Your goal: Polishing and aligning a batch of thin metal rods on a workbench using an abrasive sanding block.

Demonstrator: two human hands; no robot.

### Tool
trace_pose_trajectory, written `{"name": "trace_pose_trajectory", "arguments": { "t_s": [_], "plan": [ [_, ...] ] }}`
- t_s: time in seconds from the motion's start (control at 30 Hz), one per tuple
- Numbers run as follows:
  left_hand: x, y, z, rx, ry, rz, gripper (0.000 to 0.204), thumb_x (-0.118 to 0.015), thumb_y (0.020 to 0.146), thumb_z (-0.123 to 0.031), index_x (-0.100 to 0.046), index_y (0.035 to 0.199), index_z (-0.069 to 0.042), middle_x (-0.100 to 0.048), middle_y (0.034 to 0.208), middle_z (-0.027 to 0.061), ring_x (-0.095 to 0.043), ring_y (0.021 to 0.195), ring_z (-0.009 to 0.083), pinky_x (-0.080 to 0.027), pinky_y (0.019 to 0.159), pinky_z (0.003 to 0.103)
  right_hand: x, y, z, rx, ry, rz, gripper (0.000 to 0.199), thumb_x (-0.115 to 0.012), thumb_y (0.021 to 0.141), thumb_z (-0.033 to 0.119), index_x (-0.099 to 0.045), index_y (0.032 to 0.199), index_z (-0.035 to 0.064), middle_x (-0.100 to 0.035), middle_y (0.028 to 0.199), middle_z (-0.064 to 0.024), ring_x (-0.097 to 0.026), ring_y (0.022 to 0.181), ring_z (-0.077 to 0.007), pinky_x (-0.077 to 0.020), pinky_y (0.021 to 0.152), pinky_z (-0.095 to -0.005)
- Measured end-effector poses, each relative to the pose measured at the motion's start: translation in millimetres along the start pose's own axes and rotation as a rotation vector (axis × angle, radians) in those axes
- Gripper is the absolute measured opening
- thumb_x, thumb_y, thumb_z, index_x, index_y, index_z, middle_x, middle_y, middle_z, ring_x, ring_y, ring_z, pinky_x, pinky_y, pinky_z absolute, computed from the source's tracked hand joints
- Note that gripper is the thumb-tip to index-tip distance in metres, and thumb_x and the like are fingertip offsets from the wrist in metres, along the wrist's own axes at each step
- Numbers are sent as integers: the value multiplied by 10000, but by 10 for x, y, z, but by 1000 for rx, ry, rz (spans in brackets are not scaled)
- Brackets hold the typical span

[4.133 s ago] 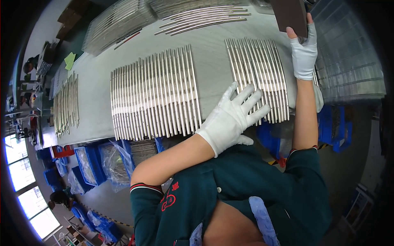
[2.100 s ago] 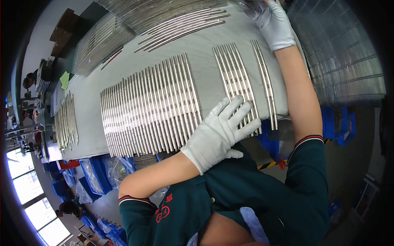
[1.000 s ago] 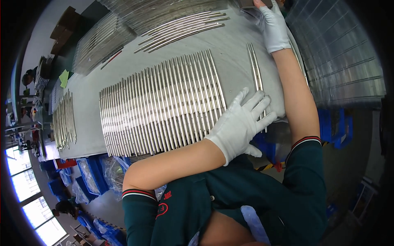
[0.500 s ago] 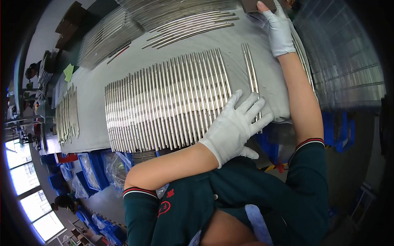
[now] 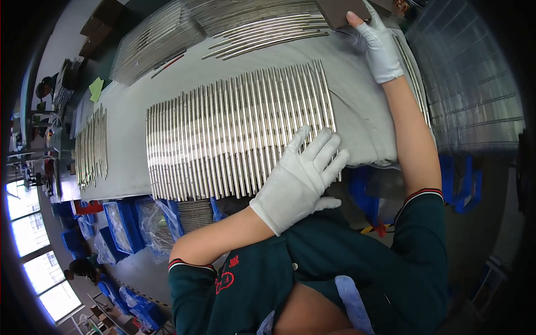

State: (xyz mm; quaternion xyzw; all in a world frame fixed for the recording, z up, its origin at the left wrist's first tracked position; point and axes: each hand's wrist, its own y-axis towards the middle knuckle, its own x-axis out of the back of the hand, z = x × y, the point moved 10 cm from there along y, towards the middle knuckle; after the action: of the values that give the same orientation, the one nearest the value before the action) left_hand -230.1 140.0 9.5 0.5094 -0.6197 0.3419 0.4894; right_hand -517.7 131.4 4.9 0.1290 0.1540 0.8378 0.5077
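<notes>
**Gloved hands on a row of metal rods**

Item: row of metal rods point(image 5: 234, 134), laid side by side on a grey-covered bench point(image 5: 363, 111), at picture centre. Left hand point(image 5: 301, 178), white-gloved, fingers spread flat and released, rests on the row's 4 o'clock corner. Right hand point(image 5: 379, 47), gloved, at 1 o'clock, fingers grasping a dark flat block point(image 5: 338, 11). Loose curved rods point(image 5: 262, 39) at 12 o'clock; blue bins point(image 5: 123, 223) at 8 o'clock.

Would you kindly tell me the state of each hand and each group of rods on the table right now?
Left hand: gloved, fingers spread, flat on the rod row's near right end.
Right hand: gloved, stretched far out, touching a dark block.
Rod row: lying side by side, packed close.
Far rods: loose, fanned.
Left rods: small row, apart.
Table: covered in grey cloth.
</notes>
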Motion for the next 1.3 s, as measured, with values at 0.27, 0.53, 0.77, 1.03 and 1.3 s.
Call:
{"name": "trace_pose_trajectory", "arguments": {
  "t_s": [0.27,0.53,0.77,1.03,1.3],
  "plan": [
    [-78,154,-83,-14,19,-84,745,-748,748,-410,-492,1320,-7,-498,1329,183,-446,1299,343,-295,1125,486,-583,-455,-127,-259,303,249,634,-667,934,196,-371,1479,66,-531,1353,-92,-578,1169,-190,-518,969,-358],
    [-133,319,-199,-86,23,-100,696,-742,754,-369,-494,1306,-24,-505,1305,186,-440,1297,340,-289,1136,479,85,-72,-149,-17,74,90,709,-732,874,227,-396,1448,-19,-557,1341,-133,-513,1234,-219,-394,1047,-320],
    [-11,207,-93,-61,-16,-95,742,-748,750,-433,-479,1338,-69,-495,1327,181,-419,1320,343,-266,1135,522,196,-63,-203,17,-60,57,717,-735,872,243,-396,1448,-18,-557,1340,-138,-512,1235,-221,-389,1053,-322],
    [-27,79,33,23,68,-40,760,-754,742,-441,-482,1348,-72,-490,1343,158,-428,1320,325,-285,1129,509,239,-64,-195,46,-168,15,727,-740,868,261,-400,1449,-13,-556,1340,-152,-511,1236,-224,-377,1063,-326],
    [-28,3,70,52,66,-64,749,-768,729,-411,-498,1324,-43,-498,1340,159,-439,1307,330,-297,1124,505,210,-60,-167,34,-188,30,724,-741,863,276,-414,1447,-1,-576,1314,-155,-519,1222,-223,-382,1053,-323]
  ]
}}
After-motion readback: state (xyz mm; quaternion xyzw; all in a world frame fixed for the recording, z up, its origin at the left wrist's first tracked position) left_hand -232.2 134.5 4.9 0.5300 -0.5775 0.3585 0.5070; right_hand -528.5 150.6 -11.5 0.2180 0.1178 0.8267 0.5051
